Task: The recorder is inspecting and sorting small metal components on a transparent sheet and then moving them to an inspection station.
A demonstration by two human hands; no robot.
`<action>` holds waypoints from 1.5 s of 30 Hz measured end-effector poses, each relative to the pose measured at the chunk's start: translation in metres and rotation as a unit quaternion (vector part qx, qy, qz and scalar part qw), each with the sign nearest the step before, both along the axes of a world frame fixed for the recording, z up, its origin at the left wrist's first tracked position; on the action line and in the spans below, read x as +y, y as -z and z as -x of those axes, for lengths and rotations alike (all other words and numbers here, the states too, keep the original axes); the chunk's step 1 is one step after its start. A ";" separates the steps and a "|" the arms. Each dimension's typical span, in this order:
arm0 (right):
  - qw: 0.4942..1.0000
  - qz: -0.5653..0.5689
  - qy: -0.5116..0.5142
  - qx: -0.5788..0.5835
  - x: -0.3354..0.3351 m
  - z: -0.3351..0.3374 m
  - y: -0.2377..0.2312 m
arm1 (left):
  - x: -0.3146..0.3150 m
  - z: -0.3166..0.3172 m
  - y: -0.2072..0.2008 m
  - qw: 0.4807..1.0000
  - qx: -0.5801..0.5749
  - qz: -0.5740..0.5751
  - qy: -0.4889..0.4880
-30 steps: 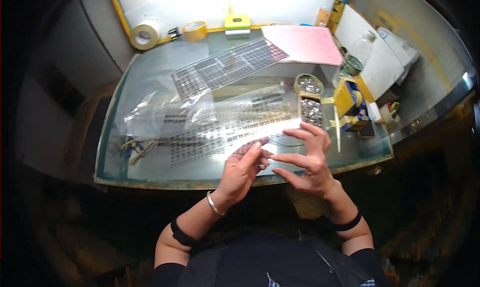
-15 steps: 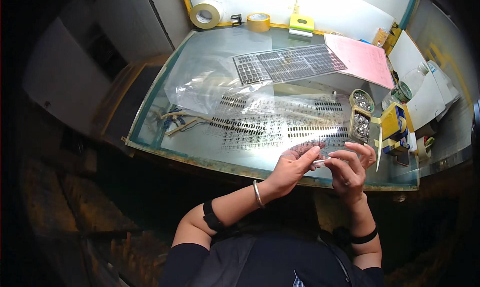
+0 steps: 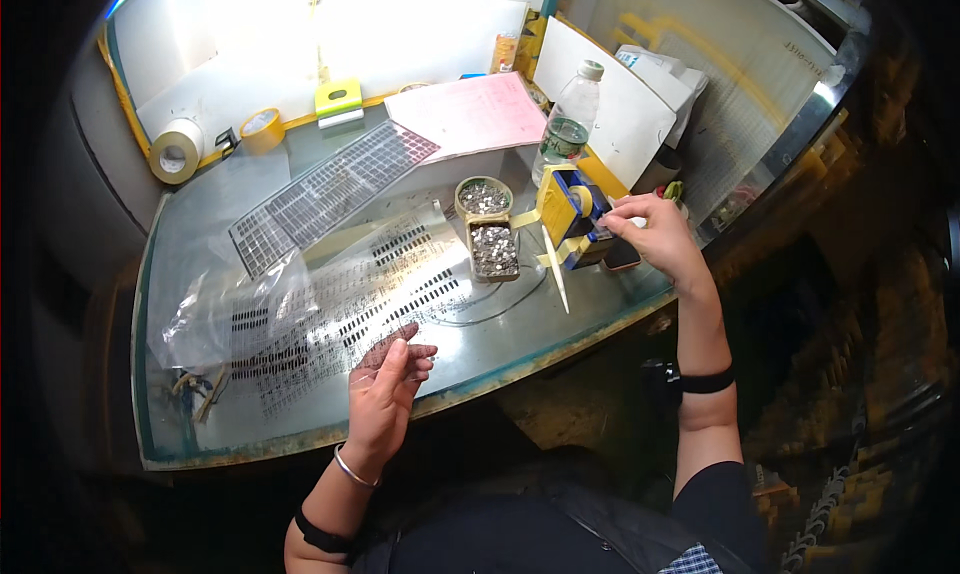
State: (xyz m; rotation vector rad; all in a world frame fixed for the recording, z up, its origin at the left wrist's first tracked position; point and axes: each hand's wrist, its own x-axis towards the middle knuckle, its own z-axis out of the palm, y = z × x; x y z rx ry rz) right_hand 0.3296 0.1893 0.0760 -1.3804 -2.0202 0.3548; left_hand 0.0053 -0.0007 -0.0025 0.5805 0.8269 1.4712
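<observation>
My left hand (image 3: 382, 399) is raised over the front edge of the glass-topped bench (image 3: 500, 369). Its thumb and fingers pinch a small piece of clear film with dark print (image 3: 380, 350). Far to the right, my right hand (image 3: 655, 236) is closed at the side of a blue and yellow tape dispenser (image 3: 556, 206), fingertips pressed together. Whatever those fingertips hold, if anything, is too small to make out. Printed clear sheets (image 3: 345, 304) with rows of black marks lie flat beyond my left hand.
Two small containers of metal bits, one round (image 3: 483, 196) and one square (image 3: 494, 252), stand beside the dispenser. A white pointed tool (image 3: 555, 270) leans near them. Behind are a plastic bottle (image 3: 571, 114), a pink paper (image 3: 470, 114), a gridded sheet (image 3: 335, 194) and tape rolls (image 3: 263, 131).
My hands have separated: the right has left the film and moved right to the tape dispenser. My left hand keeps the film. The view has turned to the right.
</observation>
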 end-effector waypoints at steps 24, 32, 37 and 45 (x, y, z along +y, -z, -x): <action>0.974 0.015 0.086 0.207 -0.039 0.017 0.024 | -0.002 -0.001 0.001 1.000 0.019 -0.001 0.000; 0.985 -0.159 0.069 -0.024 -0.078 0.075 0.012 | -0.003 0.001 0.000 1.000 0.016 0.009 -0.003; 0.979 -0.034 0.073 0.185 -0.084 0.057 0.018 | -0.002 -0.001 -0.001 1.000 0.014 0.006 0.007; 0.966 0.014 0.122 0.227 -0.050 0.012 0.028 | -0.002 -0.001 0.001 1.000 0.011 0.000 -0.010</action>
